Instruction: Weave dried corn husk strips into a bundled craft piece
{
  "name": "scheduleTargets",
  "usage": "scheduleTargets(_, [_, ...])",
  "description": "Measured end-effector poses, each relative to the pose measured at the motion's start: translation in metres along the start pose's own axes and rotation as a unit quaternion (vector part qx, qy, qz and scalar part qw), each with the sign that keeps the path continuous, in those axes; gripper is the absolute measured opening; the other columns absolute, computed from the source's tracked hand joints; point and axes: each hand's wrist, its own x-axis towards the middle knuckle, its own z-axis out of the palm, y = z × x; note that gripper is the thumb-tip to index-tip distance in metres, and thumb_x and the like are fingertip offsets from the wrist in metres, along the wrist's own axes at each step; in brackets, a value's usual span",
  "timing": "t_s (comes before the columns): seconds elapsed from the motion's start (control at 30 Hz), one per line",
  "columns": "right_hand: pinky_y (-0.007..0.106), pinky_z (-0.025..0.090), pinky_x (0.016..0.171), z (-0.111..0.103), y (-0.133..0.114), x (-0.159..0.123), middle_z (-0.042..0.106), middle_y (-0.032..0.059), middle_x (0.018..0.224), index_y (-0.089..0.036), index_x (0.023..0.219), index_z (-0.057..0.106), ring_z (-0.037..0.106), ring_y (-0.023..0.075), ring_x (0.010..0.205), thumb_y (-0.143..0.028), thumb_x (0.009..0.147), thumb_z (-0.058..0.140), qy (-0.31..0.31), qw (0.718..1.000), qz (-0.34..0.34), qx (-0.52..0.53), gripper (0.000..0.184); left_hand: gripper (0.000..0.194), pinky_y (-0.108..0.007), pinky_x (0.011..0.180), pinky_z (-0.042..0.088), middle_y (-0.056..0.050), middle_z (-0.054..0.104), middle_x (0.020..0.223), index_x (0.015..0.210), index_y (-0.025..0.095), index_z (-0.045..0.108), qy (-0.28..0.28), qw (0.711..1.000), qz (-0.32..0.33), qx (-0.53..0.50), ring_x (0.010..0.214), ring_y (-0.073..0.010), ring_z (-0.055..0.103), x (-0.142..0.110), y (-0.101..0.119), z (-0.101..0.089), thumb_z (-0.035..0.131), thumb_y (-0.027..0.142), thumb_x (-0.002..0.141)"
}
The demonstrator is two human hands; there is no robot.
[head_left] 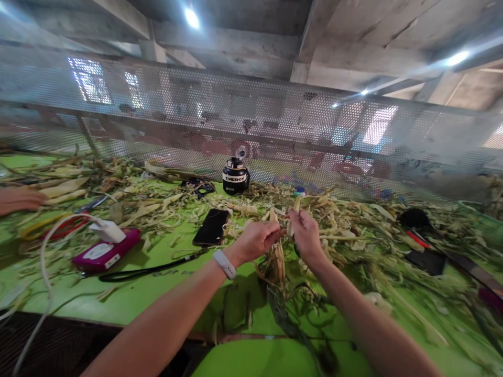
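My left hand [257, 240], with a white band on its wrist, pinches pale leaf strips hanging from a small husked ear [291, 220] above the green table [157, 293]. My right hand [304, 234] is closed round that ear, holding it upright. The peeled husk [278, 259] droops down between both hands toward a heap of green stalks. Both hands meet at the middle of the view, over the table's near half.
Husk scraps cover the table. A black phone [212, 227] lies left of my hands, a pink power bank [105, 251] with white charger and cable further left. A black bottle [236, 177] stands by the perforated metal fence. Another person's hand [19, 199] rests at far left. Dark tools lie right.
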Motion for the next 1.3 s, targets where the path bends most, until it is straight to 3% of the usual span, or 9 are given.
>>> scheduleTargets(0.07, [0.023,0.031,0.046,-0.004,0.005,0.007,0.043,-0.0034,0.052,-0.018,0.062,0.051,0.038,0.0102,0.049,-0.052,0.077,0.050,0.024,1.000,0.007,-0.004,0.038,0.032,-0.024,0.056,0.026,0.002,0.044,0.060,0.065,0.018,0.046,-0.027,0.999,0.003,-0.022,0.056,-0.0103,0.036,-0.001,0.002,-0.001,0.042,0.038,0.090])
scheduleTargets(0.23, [0.022,0.029,0.046,-0.004,0.003,0.003,0.040,-0.0048,0.052,-0.019,0.060,0.045,0.036,0.0089,0.050,-0.052,0.080,0.051,0.006,0.999,-0.034,0.000,0.038,0.036,-0.023,0.053,0.030,0.002,0.047,0.060,0.070,0.018,0.047,-0.051,0.984,-0.080,-0.148,0.055,-0.0100,0.039,-0.002,0.004,0.000,0.037,0.046,0.090])
scheduleTargets(0.4, [0.021,0.026,0.043,0.000,-0.007,-0.006,0.036,-0.0061,0.051,-0.020,0.059,0.039,0.033,0.0078,0.047,-0.048,0.083,0.050,-0.019,0.998,-0.059,0.013,0.038,0.034,-0.022,0.053,0.030,0.003,0.046,0.061,0.070,0.018,0.046,-0.055,0.983,-0.065,-0.163,0.056,-0.0095,0.038,-0.003,0.005,0.005,0.042,0.046,0.088])
scheduleTargets(0.67, [0.022,0.028,0.048,-0.003,-0.008,-0.009,0.041,-0.0051,0.052,-0.021,0.063,0.042,0.037,0.0086,0.047,-0.042,0.088,0.045,-0.017,0.986,-0.132,-0.096,0.033,0.025,-0.025,0.053,0.023,0.002,0.045,0.060,0.073,0.020,0.047,-0.026,0.997,-0.065,-0.023,0.053,-0.0114,0.036,-0.004,0.008,0.006,0.039,0.038,0.089])
scheduleTargets(0.83, [0.022,0.029,0.051,-0.003,-0.008,-0.012,0.045,-0.0039,0.054,-0.020,0.065,0.046,0.040,0.0092,0.048,-0.039,0.089,0.043,-0.033,0.973,-0.169,-0.151,0.031,0.022,-0.026,0.053,0.021,0.001,0.046,0.056,0.070,0.020,0.047,-0.049,0.997,-0.058,0.020,0.050,-0.0118,0.036,-0.005,0.009,0.005,0.037,0.028,0.087])
scheduleTargets(1.13, [0.022,0.027,0.042,0.002,-0.006,-0.003,0.040,-0.0050,0.048,-0.020,0.054,0.041,0.035,0.0083,0.045,-0.049,0.077,0.051,-0.056,0.998,-0.026,0.000,0.038,0.025,-0.028,0.053,0.015,0.001,0.039,0.050,0.062,0.021,0.045,-0.028,0.991,0.001,0.134,0.046,-0.0128,0.032,-0.006,0.010,-0.001,0.040,0.030,0.085])
scheduleTargets(1.3, [0.022,0.024,0.038,-0.007,0.004,0.009,0.038,-0.0065,0.046,-0.019,0.063,0.050,0.033,0.0083,0.040,-0.053,0.074,0.053,-0.018,0.998,0.035,0.044,0.036,0.035,-0.026,0.052,0.019,0.002,0.037,0.049,0.058,0.020,0.043,0.018,0.999,-0.012,0.040,0.045,-0.0106,0.030,-0.006,0.011,0.001,0.038,0.035,0.089])
